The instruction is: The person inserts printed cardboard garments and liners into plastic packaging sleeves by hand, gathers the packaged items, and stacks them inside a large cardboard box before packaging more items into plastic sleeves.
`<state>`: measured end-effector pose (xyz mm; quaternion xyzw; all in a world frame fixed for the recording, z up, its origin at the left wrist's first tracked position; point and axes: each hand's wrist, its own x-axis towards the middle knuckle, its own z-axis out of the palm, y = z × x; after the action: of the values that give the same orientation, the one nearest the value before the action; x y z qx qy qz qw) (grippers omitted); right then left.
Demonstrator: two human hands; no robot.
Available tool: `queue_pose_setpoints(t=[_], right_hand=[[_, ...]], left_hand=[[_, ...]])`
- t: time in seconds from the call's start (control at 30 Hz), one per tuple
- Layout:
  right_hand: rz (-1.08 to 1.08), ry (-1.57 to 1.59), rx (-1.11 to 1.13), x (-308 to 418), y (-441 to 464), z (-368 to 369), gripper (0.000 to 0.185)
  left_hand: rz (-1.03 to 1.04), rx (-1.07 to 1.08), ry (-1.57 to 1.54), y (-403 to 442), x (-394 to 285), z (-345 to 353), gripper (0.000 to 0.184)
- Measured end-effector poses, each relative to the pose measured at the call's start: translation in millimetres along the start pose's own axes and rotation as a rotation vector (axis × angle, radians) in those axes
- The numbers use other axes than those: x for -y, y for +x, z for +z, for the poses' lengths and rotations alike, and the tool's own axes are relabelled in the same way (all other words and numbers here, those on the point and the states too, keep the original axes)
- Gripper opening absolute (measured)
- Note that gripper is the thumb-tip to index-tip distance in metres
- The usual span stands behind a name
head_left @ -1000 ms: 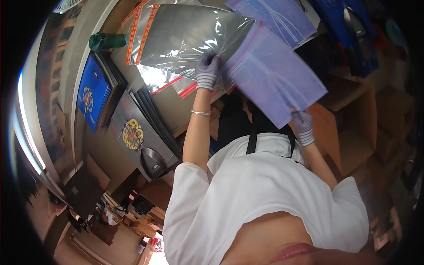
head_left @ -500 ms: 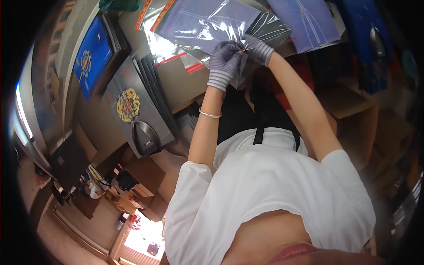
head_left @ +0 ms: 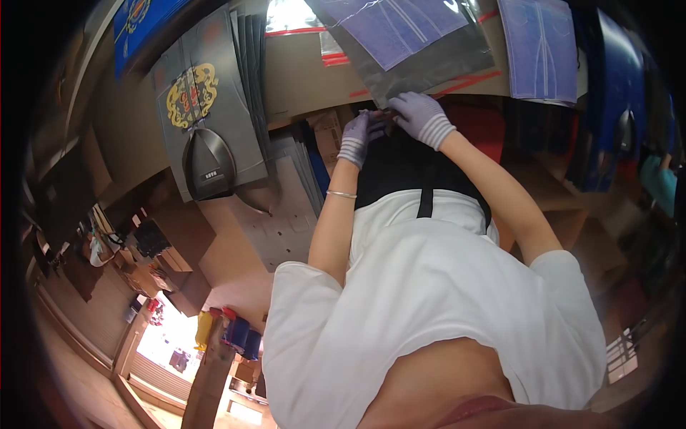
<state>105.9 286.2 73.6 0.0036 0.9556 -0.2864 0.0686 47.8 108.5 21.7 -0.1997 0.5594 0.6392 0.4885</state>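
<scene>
Drawn nearer the waist (head_left: pixel 400 207), left hand (head_left: pixel 356 136) and right hand (head_left: pixel 423 117), grip unclear, meet below the plastic bag (head_left: pixel 427 70) slanting upper left.

Both bent arms reach forward, the left hand (head_left: pixel 363 134) and right hand (head_left: pixel 423 119) close together, fingers facing inward.

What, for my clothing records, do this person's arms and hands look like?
The left hand and right hand wear pale purple-grey gloves with white-striped cuffs. The left arm has a thin, silvery bangle. The sleeves are short, loose and white.
</scene>
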Motion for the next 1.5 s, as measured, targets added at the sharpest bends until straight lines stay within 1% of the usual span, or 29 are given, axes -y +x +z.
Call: queue_pose_setpoints(t=[0.23, 0.37, 0.43, 0.5, 0.53, 0.57, 0.6, 0.63, 0.67, 0.7, 0.73, 0.77, 0.8, 0.87, 0.9, 0.93, 0.97, 1.0, 1.07, 1.1, 1.13, 1.2, 1.27, 1.3, 1.33, 1.4, 1.43, 1.47, 1.5], right_hand=[[-0.137, -0.238, 0.105, 12.1, 20.5, 25.3, 0.022], [-0.080, -0.150, 0.117, 19.4, 17.0, 23.8, 0.022], [0.001, -0.092, 0.137, 14.7, 11.8, 1.1, 0.022], [0.049, -0.048, -0.212, -23.4, -18.0, -39.2, 0.018], [0.170, -0.129, -0.303, -54.1, -38.2, -71.6, 0.017], [0.536, -0.530, -0.057, -125.1, -75.7, -86.4, 0.019], [0.886, -0.326, -0.358, -157.5, -114.1, -133.4, 0.025], [0.900, -0.355, -0.590, -160.8, -146.1, -183.0, 0.029], [1.024, -0.425, -0.719, -175.0, -181.1, -206.0, 0.030], [1.194, -0.461, -0.616, -197.3, -219.1, -221.1, 0.028], [1.102, -0.560, -0.568, -212.6, -247.3, -216.3, 0.026], [1.055, -0.398, -0.366, -200.2, -252.4, -206.5, 0.024], [1.003, -0.234, -0.162, -186.8, -256.8, -191.3, 0.022], [0.696, 0.108, 0.227, -145.8, -235.4, -146.9, 0.027], [0.702, 0.395, 0.334, -110.4, -204.1, -128.2, 0.030], [0.654, 0.409, 0.342, -93.9, -181.3, -98.1, 0.030], [0.582, 0.648, 0.331, -75.4, -151.4, -77.0, 0.028], [0.412, 0.701, 0.237, -55.4, -118.3, -60.6, 0.026], [0.417, 1.294, 0.058, -36.5, -56.2, -16.8, 0.022], [0.465, 1.245, 0.094, -23.3, -24.4, -31.4, 0.022], [0.447, 1.248, 0.011, -40.4, -6.4, -13.4, 0.019], [0.753, 1.392, -0.077, -70.2, 14.5, -30.1, 0.018], [0.909, 1.049, -0.186, -114.5, 20.1, -47.1, 0.021], [1.036, 1.089, -0.313, -130.2, 31.3, -57.7, 0.021], [0.948, 1.184, -0.453, -148.5, 38.0, -58.2, 0.021], [0.799, 0.760, -0.444, -135.7, 70.4, -86.9, 0.030], [0.815, 0.539, -0.383, -142.6, 92.9, -84.7, 0.043], [0.841, 0.202, -0.370, -138.8, 115.9, -82.1, 0.044], [0.735, 0.316, -0.401, -127.8, 120.6, -86.9, 0.042]], left_hand=[[-0.078, -0.065, -0.194, -4.1, -6.1, 4.3, 0.027], [-0.143, -0.144, -0.163, -3.2, -23.1, 8.3, 0.021], [-0.097, -0.157, -0.141, -6.4, -25.4, 5.4, 0.023], [-0.060, -0.198, -0.182, 2.1, -22.3, -13.4, 0.023], [-0.024, -0.240, -0.096, -11.4, -32.7, -8.6, 0.022], [-0.045, -0.212, -0.108, -8.5, -34.2, -13.4, 0.022], [-0.069, -0.185, -0.120, -6.0, -33.2, -21.6, 0.022], [-0.097, -0.161, -0.131, -6.7, -31.2, -26.2, 0.022], [-0.107, -0.085, -0.178, -11.0, -32.5, -24.0, 0.025], [-0.138, -0.027, -0.181, -10.4, -29.3, -21.9, 0.025], [-0.167, 0.036, -0.181, -6.3, -22.4, -19.6, 0.026], [-0.204, 0.098, -0.177, -2.8, -15.2, -18.6, 0.027], [-0.130, 0.242, -0.178, -1.2, -8.6, -21.1, 0.034], [0.048, 0.345, -0.438, -4.5, -10.9, -13.1, 0.042], [0.140, 0.400, -0.567, -2.3, -14.6, -7.8, 0.046], [0.224, 0.342, -0.650, 0.9, -15.8, -5.3, 0.058], [0.213, 0.391, -0.732, 2.5, -20.2, -3.3, 0.059], [0.199, 0.437, -0.813, 2.6, -27.8, -2.6, 0.060], [0.143, 0.501, -0.901, 1.4, -42.9, -3.4, 0.069], [0.233, 0.453, -0.857, 3.1, -47.7, -5.5, 0.070], [0.322, 0.408, -0.810, 4.2, -52.8, -8.8, 0.071], [0.472, 0.227, -0.693, 7.9, -65.0, -26.0, 0.072], [0.473, 0.201, -0.542, 8.9, -77.4, -37.1, 0.069], [0.479, 0.183, -0.475, 12.7, -80.1, -41.5, 0.067], [0.457, 0.192, -0.478, 21.3, -75.5, -50.0, 0.064], [0.462, 0.203, -0.455, 19.2, -77.1, -49.9, 0.062], [0.465, 0.208, -0.444, 17.8, -76.8, -48.4, 0.061], [0.443, 0.197, -0.456, 18.2, -77.7, -46.3, 0.061], [0.423, 0.181, -0.468, 18.7, -78.9, -44.8, 0.060]])
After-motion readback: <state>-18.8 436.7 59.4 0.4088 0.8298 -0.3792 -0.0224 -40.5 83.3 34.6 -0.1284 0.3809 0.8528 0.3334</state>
